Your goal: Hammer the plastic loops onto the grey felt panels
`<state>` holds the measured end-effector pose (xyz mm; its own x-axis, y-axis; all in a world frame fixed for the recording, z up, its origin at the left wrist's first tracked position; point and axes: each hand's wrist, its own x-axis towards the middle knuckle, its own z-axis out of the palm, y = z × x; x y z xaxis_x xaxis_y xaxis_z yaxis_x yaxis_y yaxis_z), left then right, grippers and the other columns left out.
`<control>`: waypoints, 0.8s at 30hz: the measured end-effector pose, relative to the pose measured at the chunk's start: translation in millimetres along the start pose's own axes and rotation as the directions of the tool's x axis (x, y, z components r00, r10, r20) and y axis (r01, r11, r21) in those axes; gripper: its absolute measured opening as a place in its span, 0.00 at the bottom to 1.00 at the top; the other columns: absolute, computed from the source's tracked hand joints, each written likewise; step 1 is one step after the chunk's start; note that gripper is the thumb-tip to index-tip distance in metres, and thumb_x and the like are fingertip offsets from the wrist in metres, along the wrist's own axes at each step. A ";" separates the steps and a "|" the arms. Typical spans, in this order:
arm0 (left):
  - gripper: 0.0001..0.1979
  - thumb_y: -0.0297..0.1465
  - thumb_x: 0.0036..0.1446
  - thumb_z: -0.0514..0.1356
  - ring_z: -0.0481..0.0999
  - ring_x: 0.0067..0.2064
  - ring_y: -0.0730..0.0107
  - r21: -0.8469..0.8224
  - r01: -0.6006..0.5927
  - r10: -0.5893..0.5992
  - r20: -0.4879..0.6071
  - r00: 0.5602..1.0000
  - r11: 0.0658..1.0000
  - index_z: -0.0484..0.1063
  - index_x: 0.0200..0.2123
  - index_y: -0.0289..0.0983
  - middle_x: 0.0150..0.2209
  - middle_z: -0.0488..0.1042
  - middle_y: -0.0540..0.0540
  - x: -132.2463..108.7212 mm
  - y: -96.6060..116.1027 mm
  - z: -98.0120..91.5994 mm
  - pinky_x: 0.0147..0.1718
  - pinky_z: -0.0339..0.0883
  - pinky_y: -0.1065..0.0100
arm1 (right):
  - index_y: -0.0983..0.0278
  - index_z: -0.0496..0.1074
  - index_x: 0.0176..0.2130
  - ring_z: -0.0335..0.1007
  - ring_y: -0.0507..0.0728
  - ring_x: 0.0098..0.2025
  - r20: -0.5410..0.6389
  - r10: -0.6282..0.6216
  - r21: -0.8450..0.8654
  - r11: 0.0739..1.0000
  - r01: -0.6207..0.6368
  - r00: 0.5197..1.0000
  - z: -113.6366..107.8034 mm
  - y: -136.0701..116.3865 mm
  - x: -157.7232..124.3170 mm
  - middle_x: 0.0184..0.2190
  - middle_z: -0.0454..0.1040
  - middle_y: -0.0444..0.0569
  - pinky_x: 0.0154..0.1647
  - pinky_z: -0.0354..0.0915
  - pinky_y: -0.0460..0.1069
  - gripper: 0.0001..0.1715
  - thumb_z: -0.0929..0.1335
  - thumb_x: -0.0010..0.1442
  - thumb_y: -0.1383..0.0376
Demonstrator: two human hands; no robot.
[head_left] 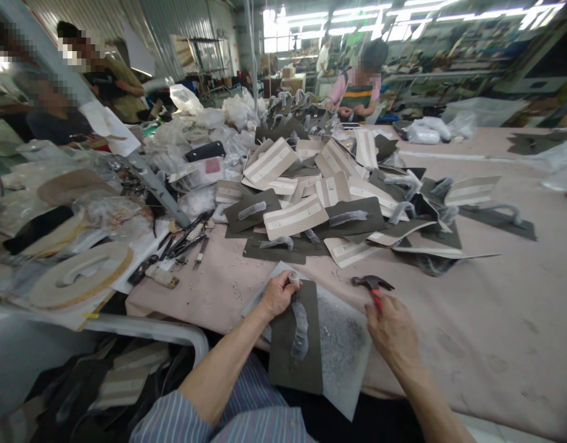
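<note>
My left hand (278, 294) is closed around a short upright punch (293, 278) with a round pale top. Its lower end meets the far end of a dark grey-green panel (283, 363), though my fingers hide the exact contact. A handle wrapped in clear plastic (300, 332) runs along the panel's middle. Beneath the panel lies a worn grey board (343, 344), speckled with marks and set at an angle on the table edge. To the right, my right hand (394, 326) grips a claw hammer (375, 283) by its red handle, the head just above the pink-covered table.
A heap of similar panels (357, 218), pale side or handle side up, fills the table's middle. Pliers-like tools (186, 240) and a tape roll (82, 274) lie left, beside a slanted metal post (158, 191). A co-worker (357, 92) is across the table.
</note>
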<state>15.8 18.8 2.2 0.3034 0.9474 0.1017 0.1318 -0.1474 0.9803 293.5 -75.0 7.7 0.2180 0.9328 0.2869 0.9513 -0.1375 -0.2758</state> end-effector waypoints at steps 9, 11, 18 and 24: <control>0.08 0.26 0.57 0.57 0.75 0.37 0.64 0.256 -0.138 0.115 0.103 0.988 0.957 0.74 0.39 0.39 0.33 0.77 0.47 -7.0 3.1 -4.2 0.39 0.67 0.68 | 0.60 0.64 0.24 0.57 0.52 0.18 0.580 0.283 0.334 0.773 -0.539 0.764 -27.2 31.7 1.0 0.17 0.62 0.41 0.19 0.64 0.47 0.13 0.59 0.57 0.59; 0.08 0.26 0.57 0.57 0.75 0.36 0.64 0.256 -0.135 0.112 0.103 0.988 0.957 0.74 0.39 0.40 0.32 0.76 0.48 -7.1 2.8 -3.8 0.38 0.66 0.68 | 0.58 0.60 0.23 0.55 0.52 0.16 0.623 0.212 0.400 0.741 -0.540 0.753 -37.7 14.1 8.2 0.16 0.60 0.40 0.16 0.61 0.46 0.15 0.59 0.58 0.58; 0.08 0.25 0.57 0.56 0.75 0.34 0.65 0.265 -0.134 0.109 0.105 0.988 0.955 0.73 0.38 0.39 0.31 0.76 0.49 -6.7 0.5 -3.5 0.37 0.65 0.69 | 0.58 0.59 0.29 0.59 0.53 0.20 0.147 0.071 0.381 0.917 -0.122 0.987 -74.2 -77.4 10.3 0.19 0.64 0.43 0.22 0.53 0.48 0.20 0.58 0.65 0.49; 0.08 0.25 0.56 0.57 0.75 0.35 0.65 0.263 -0.120 0.095 0.105 0.990 0.957 0.74 0.37 0.40 0.32 0.77 0.49 -7.3 2.5 -4.3 0.37 0.64 0.69 | 0.59 0.60 0.28 0.53 0.52 0.17 0.236 -0.214 0.125 0.974 0.188 0.948 -110.8 -104.8 28.0 0.17 0.63 0.42 0.22 0.42 0.49 0.19 0.57 0.66 0.52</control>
<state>9.9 12.7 4.6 0.4123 0.8939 0.1762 0.3379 -0.3297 0.8816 224.0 -71.3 146.3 -0.0483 0.9923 0.1141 0.9404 0.0836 -0.3297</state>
